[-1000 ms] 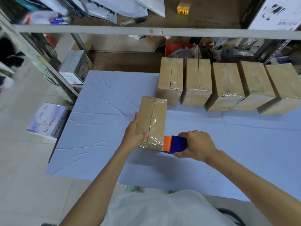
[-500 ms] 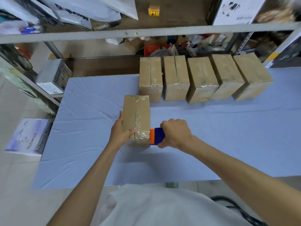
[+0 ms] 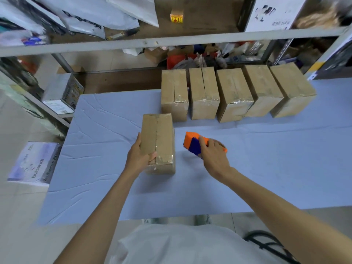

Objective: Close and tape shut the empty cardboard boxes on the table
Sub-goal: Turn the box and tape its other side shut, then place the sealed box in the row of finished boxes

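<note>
Two grips work: left grip (image 3: 139, 159) holds the box (image 3: 163, 134) steady, right grip (image 3: 213, 157) curls round the tape tool (image 3: 192, 142) beside it.

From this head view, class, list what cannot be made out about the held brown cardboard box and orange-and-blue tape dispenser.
Head view: tape roll in the orange-and-blue tape dispenser, under the right hand.
Head view: brown cardboard box underside, against the blue table.
Head view: small yellow carton print, too small.

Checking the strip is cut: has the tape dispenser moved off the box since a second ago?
Yes. The tape dispenser has moved right, away from the box; blue table shows between them.
</note>
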The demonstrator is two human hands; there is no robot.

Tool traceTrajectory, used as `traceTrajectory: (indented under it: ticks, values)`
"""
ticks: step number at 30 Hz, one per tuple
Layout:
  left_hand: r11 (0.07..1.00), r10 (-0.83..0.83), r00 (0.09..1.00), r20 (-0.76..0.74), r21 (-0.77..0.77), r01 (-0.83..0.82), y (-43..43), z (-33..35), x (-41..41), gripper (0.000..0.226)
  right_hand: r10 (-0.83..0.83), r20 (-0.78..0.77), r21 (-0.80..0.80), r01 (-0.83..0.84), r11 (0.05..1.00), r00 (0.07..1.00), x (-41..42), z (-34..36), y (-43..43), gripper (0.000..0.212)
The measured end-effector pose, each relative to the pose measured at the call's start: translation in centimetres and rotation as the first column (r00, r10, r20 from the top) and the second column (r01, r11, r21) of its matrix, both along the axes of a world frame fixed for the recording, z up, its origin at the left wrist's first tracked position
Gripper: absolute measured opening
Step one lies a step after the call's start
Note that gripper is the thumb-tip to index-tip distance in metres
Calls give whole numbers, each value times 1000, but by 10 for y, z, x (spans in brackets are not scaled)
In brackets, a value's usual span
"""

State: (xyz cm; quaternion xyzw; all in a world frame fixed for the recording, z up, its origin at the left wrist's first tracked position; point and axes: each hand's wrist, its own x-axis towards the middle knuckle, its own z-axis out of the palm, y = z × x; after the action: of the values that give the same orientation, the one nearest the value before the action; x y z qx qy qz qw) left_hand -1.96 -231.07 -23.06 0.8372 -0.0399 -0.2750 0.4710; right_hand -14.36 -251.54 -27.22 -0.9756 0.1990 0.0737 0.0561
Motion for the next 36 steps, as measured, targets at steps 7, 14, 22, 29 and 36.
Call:
traceTrajectory:
  ticks: [7, 14, 22, 29, 36]
  values:
    - [1000, 9, 1000, -17, 19, -9, 0, 0, 3, 96, -28, -69, 45, 32, 999, 997, -5, -39, 1, 79]
    - [999, 7, 1000, -17, 39, -6, 3, 5, 5, 95, -78, -126, 51, 85, 995, 989, 13, -25, 2, 47]
    - [977, 71, 995, 65, 195, -82, 31, -6, 6, 42, 218, 23, 306, -214, 928, 976, 21, 34, 41, 28]
    - [979, 52, 999, 6, 198, -52, 37, -5, 13, 33, 269, -24, 283, -252, 925, 963, 30, 33, 57, 23]
    - [974, 190, 973, -131, -101, -204, 32, 35, 17, 43, -64, 286, 664, -150, 733, 956, 29, 65, 45, 62]
